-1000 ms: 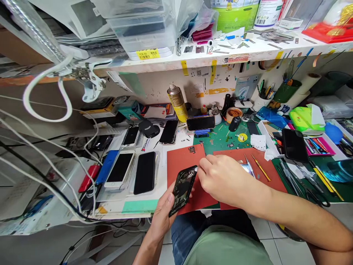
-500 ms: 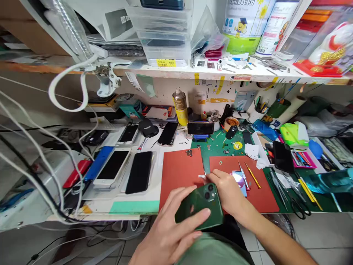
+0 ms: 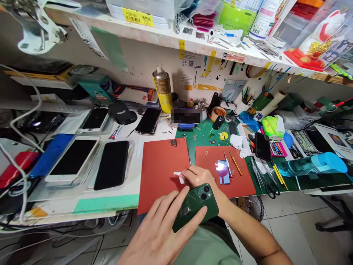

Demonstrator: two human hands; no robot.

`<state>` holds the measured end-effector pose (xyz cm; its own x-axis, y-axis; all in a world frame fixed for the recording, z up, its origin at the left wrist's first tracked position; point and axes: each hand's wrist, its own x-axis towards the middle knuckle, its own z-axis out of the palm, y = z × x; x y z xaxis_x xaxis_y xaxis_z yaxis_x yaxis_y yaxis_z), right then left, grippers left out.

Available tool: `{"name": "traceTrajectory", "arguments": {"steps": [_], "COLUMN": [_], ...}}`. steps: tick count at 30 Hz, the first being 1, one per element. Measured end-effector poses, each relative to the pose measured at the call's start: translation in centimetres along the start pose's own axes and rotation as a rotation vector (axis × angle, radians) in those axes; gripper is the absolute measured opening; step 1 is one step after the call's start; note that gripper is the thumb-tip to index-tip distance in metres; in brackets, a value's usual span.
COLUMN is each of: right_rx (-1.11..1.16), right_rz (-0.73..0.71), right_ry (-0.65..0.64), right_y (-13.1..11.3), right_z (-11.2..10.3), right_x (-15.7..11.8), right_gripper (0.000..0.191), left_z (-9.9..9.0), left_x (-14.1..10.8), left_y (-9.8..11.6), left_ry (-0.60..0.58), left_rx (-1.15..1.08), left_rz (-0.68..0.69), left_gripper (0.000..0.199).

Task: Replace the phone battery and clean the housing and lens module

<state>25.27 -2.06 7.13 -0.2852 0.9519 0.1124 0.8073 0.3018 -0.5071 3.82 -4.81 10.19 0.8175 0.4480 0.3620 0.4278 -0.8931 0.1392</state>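
My left hand (image 3: 162, 226) grips a dark green smartphone (image 3: 195, 209) by its edges, fingers along the far side and thumb along the near side. The phone's back faces up, with its camera lenses at the upper right. Just beyond it, my right hand (image 3: 199, 177) is closed, pinching a small crumpled white piece of tissue or paper (image 3: 179, 177) over the left red mat (image 3: 162, 162). The right fingertips are partly hidden. A silver-and-red screwdriver (image 3: 228, 165) and a gold one (image 3: 236, 164) lie on the right red mat (image 3: 245, 184), by a shiny blue card (image 3: 223, 172).
Phones, one white-framed (image 3: 73, 159) and one black (image 3: 111, 165), lie at left. A spray can (image 3: 162, 90) stands at the back. Scissors (image 3: 268, 186), tweezers (image 3: 256, 172) and a blue bottle (image 3: 311, 165) are at right. A cluttered shelf (image 3: 154, 35) overhangs the bench.
The view has swung right and closer to the bench. My right hand has moved left relative to the mats, and the white piece shows more. My left hand keeps the phone, its fingers shifted slightly.
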Motion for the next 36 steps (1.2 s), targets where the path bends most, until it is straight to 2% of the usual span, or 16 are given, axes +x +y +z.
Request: {"name": "traceTrajectory", "arguments": {"steps": [4,9,18,22,28,36], "right_rx": [0.033,0.076,0.085,0.069,0.065,0.065], "right_rz": [0.004,0.003,0.025,0.021,0.01,0.008], "right_ry": [-0.002,-0.007,-0.014,-0.012,-0.011,-0.013], "right_y": [0.0,0.1,0.0,0.2,0.7,1.3], "right_z": [0.6,1.5,1.5,1.8,2.2,3.6], "right_x": [0.0,0.0,0.0,0.3,0.6,0.7], "right_gripper": [0.02,0.022,0.018,0.013,0.014,0.026], "left_z": [-0.4,-0.1,0.8,0.7,0.5,0.0], "left_x": [0.7,1.4,1.7,1.6,1.4,1.4], "left_y": [0.4,0.8,0.6,0.6,0.8,1.0], "left_ry": [0.017,-0.018,0.001,0.018,0.106,0.108], "left_rx": [-0.085,-0.271,-0.33,-0.316,-0.201,-0.055], "left_rz": [-0.089,-0.26,-0.305,-0.293,-0.189,-0.105], "left_gripper": [0.065,0.077,0.071,0.064,0.047,0.043]}}
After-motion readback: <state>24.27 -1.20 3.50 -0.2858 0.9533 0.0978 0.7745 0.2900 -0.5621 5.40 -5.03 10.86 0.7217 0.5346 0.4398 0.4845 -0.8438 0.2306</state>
